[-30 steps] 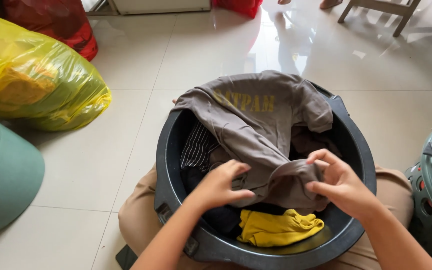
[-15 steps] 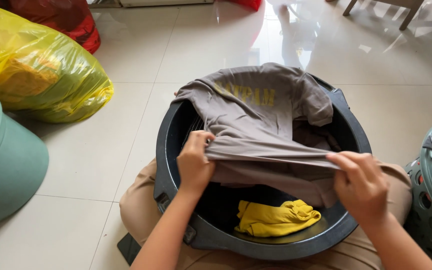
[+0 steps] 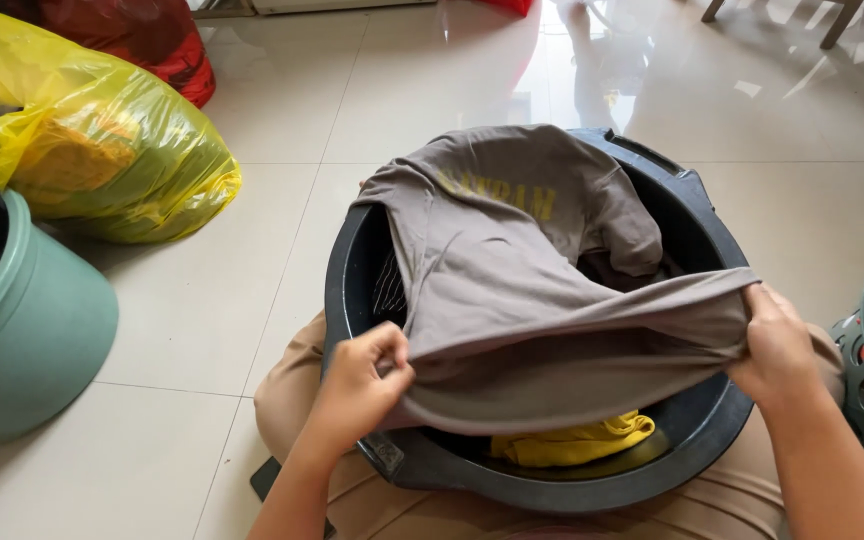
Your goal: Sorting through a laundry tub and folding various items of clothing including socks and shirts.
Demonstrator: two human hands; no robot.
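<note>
Both hands, left (image 3: 357,385) and right (image 3: 777,345), pinch the shirt (image 3: 512,290) hem over the basin (image 3: 692,450); looks soft, light, limp.

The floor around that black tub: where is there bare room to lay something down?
Bare tile lies left of the black tub, bordered by the yellow bag and green bin. More open floor stretches beyond the tub's far rim. The tub itself is crowded: both hands, left and right, stretch the grey shirt over it.
</note>
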